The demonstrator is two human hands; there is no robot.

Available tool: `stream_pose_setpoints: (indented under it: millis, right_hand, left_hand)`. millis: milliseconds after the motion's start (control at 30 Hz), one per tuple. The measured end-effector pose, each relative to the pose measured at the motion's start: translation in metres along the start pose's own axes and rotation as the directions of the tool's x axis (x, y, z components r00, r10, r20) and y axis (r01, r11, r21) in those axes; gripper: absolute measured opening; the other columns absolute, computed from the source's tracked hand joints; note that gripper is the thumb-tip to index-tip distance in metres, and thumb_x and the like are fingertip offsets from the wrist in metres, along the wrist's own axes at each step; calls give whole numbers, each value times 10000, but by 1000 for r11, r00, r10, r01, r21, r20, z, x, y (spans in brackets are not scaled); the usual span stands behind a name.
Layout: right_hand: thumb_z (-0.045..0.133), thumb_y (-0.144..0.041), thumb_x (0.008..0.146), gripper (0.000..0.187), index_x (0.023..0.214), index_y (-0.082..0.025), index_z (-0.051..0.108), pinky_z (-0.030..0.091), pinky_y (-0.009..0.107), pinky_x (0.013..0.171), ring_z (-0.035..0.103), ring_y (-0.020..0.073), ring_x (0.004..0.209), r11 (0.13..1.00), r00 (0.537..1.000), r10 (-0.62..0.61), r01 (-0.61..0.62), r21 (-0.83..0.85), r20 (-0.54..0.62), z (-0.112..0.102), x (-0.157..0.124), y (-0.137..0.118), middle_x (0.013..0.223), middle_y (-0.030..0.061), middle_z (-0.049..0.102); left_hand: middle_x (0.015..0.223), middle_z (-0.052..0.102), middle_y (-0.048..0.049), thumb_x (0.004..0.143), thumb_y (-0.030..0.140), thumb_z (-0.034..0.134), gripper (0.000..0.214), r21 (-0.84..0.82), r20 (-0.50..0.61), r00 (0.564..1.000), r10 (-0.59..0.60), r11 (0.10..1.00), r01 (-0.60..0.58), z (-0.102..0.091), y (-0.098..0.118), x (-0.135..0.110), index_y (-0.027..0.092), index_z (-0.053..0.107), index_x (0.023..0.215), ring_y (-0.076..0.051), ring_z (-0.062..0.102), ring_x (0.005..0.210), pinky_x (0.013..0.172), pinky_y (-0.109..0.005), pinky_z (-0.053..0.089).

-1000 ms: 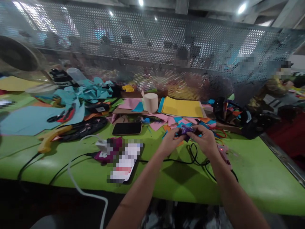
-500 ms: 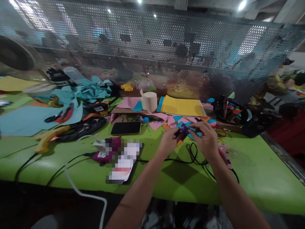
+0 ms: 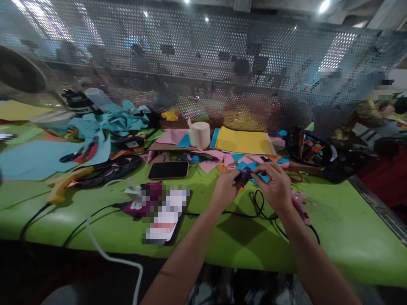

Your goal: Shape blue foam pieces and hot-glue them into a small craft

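A small dark purple piece (image 3: 246,173), crumpled or folded in outline, is pinched between my two hands above the green table; its exact kind is too small to make out. My left hand (image 3: 225,186) grips it from the left with thumb and fingertips. From the right, my right hand (image 3: 274,183) holds its edge between thumb and forefinger, the other fingers curled. Behind the piece lie blue paper scraps (image 3: 246,163). Close to my right wrist rests a pink corded tool (image 3: 300,207) with a small red light.
On the green table (image 3: 111,228) lie a phone (image 3: 168,170), a lit phone (image 3: 167,216), a purple power strip (image 3: 144,203) and a yellow glue gun (image 3: 68,184). Black cable (image 3: 241,215) loops below my hands. Yellow sheets (image 3: 243,140) and a white roll (image 3: 200,134) stand behind.
The purple piece has turned slightly between my fingertips. Both hands stay in nearly the same place and keep their pinch.
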State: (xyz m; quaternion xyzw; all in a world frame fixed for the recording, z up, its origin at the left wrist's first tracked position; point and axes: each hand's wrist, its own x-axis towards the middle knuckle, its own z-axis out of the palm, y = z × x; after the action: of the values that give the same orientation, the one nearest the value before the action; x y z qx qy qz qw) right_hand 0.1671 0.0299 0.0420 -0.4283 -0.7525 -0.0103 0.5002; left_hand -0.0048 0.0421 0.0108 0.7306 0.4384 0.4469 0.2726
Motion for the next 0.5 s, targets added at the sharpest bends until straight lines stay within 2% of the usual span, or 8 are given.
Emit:
stream_pose_setpoints:
  millis: [100,200,300,367,500]
  right_hand:
    - [693,-202,830,54,849,-223,646,514,315,734,622,193,796,999,998,36,-36,7,44,0,1,0,846,27,648]
    - [702,-195,823,66,827,-222,642,509,312,737,618,192,799,999,998,22,-23,24,51,0,1,0,832,24,642]
    - [681,-174,838,69,808,-226,648,502,314,766,618,190,824,999,999,-5,3,50,37,0,1,-1,834,25,640]
    - [666,-151,844,87,809,-230,652,498,314,772,617,187,834,998,1000,-12,10,63,22,0,1,-1,831,21,636]
    - [674,-138,841,99,822,-235,666,496,317,771,616,188,850,997,999,-38,36,73,24,2,0,-2,853,25,631]
  left_hand:
    - [821,661,-55,840,175,579,84,-47,-15,1000,-28,999,27,0,1,1,175,636,778,-190,569,801,743,-286,418]
    - [851,672,-49,822,180,578,95,-165,-26,995,-97,982,91,1,4,1,180,664,862,-194,580,837,779,-292,434]
    - [891,675,-32,818,219,567,179,-321,26,984,-179,930,178,0,9,1,187,666,964,-185,590,855,794,-284,457]
    - [935,672,-25,811,267,592,219,-396,66,979,-194,895,204,0,12,0,191,658,1005,-183,590,885,816,-282,467]
    - [874,650,-28,808,381,639,243,-508,69,978,-196,837,203,1,11,2,181,663,945,-176,574,851,780,-274,472]
